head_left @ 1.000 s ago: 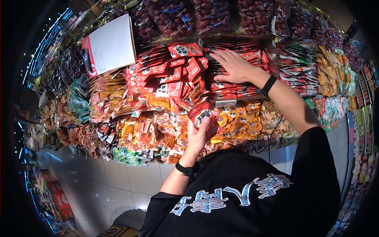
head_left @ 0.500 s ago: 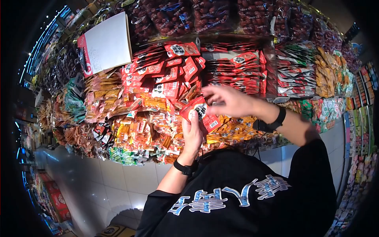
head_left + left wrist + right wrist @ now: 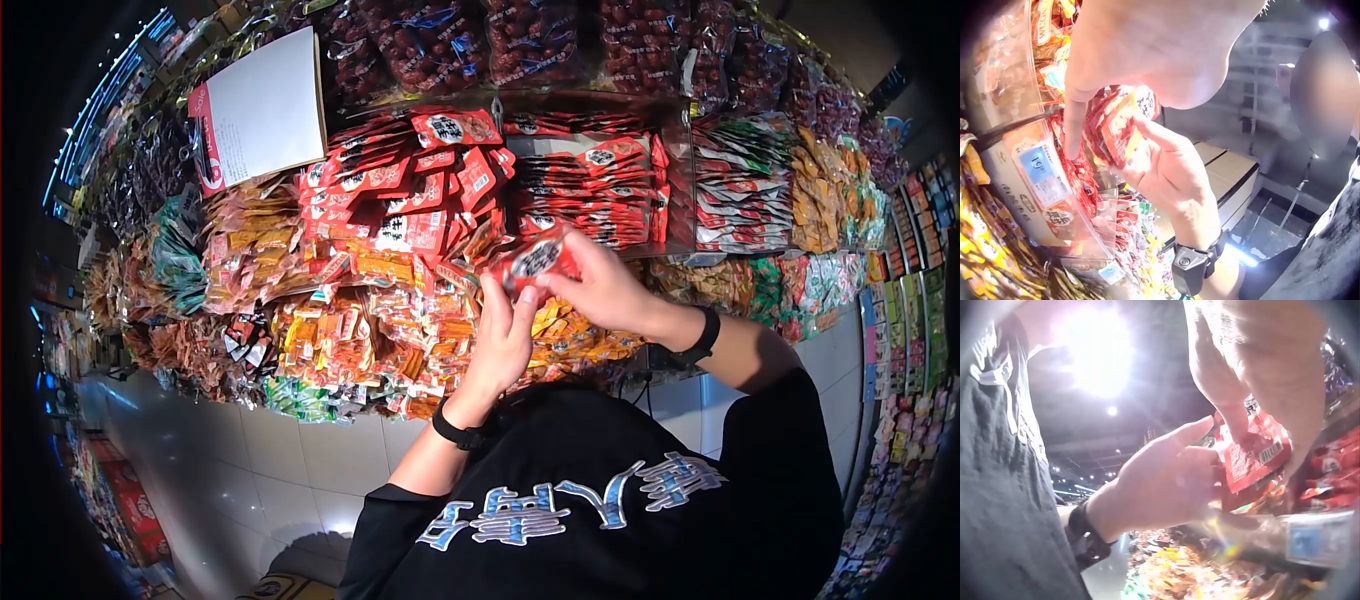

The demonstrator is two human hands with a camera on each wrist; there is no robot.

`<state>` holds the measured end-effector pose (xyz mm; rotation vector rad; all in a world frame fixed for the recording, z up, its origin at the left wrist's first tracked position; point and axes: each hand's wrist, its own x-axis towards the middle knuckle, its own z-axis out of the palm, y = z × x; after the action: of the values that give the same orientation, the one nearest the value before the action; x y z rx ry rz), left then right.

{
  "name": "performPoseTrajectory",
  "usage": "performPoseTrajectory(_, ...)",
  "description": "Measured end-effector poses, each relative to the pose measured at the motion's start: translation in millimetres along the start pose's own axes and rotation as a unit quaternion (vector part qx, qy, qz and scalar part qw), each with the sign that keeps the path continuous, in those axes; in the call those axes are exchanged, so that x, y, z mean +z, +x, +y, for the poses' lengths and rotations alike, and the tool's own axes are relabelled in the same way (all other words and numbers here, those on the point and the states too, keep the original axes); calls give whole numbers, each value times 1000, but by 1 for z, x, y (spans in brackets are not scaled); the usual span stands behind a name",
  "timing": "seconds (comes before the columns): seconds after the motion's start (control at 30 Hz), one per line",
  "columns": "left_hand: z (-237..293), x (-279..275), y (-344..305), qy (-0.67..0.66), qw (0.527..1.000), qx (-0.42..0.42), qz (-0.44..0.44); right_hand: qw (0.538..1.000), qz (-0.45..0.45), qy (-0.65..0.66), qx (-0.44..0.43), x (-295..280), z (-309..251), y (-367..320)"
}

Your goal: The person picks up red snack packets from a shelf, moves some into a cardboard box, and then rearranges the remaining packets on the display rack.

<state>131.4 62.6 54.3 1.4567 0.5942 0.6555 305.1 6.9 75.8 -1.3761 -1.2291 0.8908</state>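
Note:
In the head view both hands meet over the front of the snack display, at a red snack packet with a dark printed oval label. My right hand pinches its right side between thumb and fingers. Fingers of my left hand grip its lower left corner. The right wrist view shows the packet's barcode side, with the left hand reaching in from the left. More red edges show beside the packet in the left wrist view. Beyond the hands, rows of red packets stand in a clear-walled bin.
A heap of red packets lies left of the bin, beside a white board. Yellow packets fill the lower front. Bagged dark red snacks line the back. A price tag is fixed to the bin's front.
My right hand has come from the bin's packets down to the left hand and now holds the red packet's right side. The left hand has stayed low with the packet, which has turned.

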Motion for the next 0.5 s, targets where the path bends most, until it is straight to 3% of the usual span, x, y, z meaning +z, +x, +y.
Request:
performPoseTrajectory(0.03,-3,-2,1,28,1000,9,-1,1000,22,12,-7,-9,0,5)
performPoseTrajectory(0.13,-24,-6,0,67,996,51,29,957,140,-241,-82,-60,-37,33)
performPoseTrajectory(0.17,-27,-7,-1,60,997,39,26,920,161,-348,-75,-82,-37,44)
performPoseTrajectory(0.2,-29,-7,-3,52,998,28,21,861,169,-439,-196,-108,-25,59)
performPoseTrajectory(0.27,-24,-4,-5,-9,1000,-7,9,851,135,-483,-154,-144,-8,78)
performPoseTrajectory(0.3,-21,-4,-4,26,999,-14,-28,837,108,-516,-145,-156,3,85)
performPoseTrajectory(0.4,-23,-3,-4,-4,997,2,-74,802,-1,-585,-120,-169,23,94)
performPoseTrajectory(0.5,-19,-5,-5,-14,997,-16,-70,795,-48,-598,-83,-173,44,98)
